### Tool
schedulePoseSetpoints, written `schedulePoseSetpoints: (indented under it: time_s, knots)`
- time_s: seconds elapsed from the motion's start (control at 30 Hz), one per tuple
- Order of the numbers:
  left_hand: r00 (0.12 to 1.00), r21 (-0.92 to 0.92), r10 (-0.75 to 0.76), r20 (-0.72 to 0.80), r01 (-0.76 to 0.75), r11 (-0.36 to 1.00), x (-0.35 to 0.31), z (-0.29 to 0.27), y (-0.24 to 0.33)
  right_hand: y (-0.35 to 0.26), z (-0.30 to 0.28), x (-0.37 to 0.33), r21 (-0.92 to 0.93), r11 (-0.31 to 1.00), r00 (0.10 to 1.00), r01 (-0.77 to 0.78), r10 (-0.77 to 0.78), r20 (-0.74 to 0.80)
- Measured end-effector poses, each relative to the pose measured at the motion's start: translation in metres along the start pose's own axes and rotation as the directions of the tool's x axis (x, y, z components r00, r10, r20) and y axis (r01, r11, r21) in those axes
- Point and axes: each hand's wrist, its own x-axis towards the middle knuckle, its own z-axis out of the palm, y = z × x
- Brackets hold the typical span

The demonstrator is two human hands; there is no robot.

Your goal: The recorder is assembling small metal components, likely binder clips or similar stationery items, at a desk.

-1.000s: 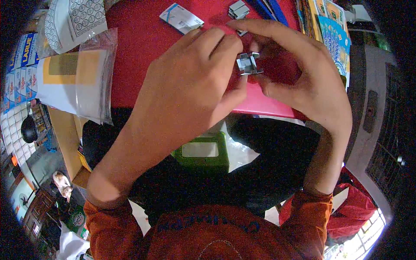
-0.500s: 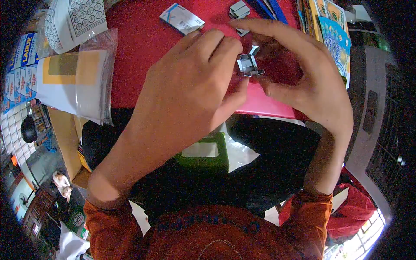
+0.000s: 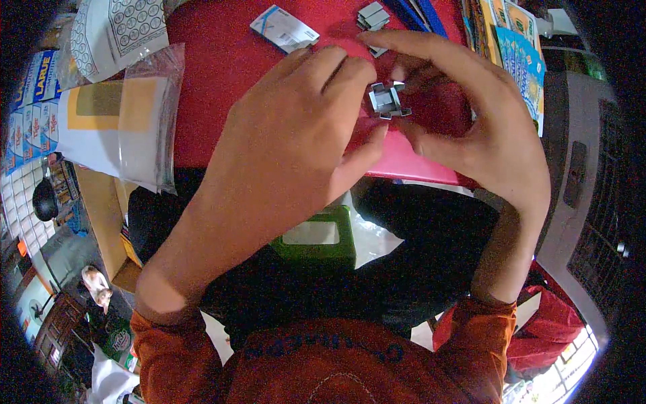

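Note:
A tiny grey-white box (image 3: 385, 101) with its end open and small flaps splayed outward sits between my two hands above the red tabletop. My left hand (image 3: 296, 121) comes at it from the left with bent fingers and thumb, closed on its left side; the fingertips are partly hidden. My right hand (image 3: 484, 121) curves around the box's right side, thumb below and forefinger stretched above, the fingers apart. Its other fingertips are close to the flaps, and whether they touch is unclear.
Beyond my hands on the red table (image 3: 215, 60) lie a white and blue small carton (image 3: 284, 28), a stack of small grey boxes (image 3: 372, 17) and blue strips (image 3: 417, 15). Clear plastic sleeves (image 3: 151, 128) hang over the left edge. Colourful packets (image 3: 521, 60) line the right. A green box (image 3: 316, 236) is below.
The flap that stood up at the box's upper right is now lower and folded outward. My right fingers have shifted slightly near it; my left hand has barely moved.

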Motion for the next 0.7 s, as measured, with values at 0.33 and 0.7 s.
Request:
schedulePoseSetpoints:
  time_s: [0.33,0.7]
  knots:
    - [1.0,-0.019,-0.014,0.024,0.014,1.0,0.0,-0.006,0.001,-0.006,-0.023,-0.007,-0.047,0.998,0.997,-0.037,0.033,-0.076]
    - [0.995,-0.079,-0.072,0.073,0.077,0.994,-0.002,-0.012,-0.001,-0.007,-0.001,0.015,-0.534,0.842,0.989,-0.08,0.0,-0.148]
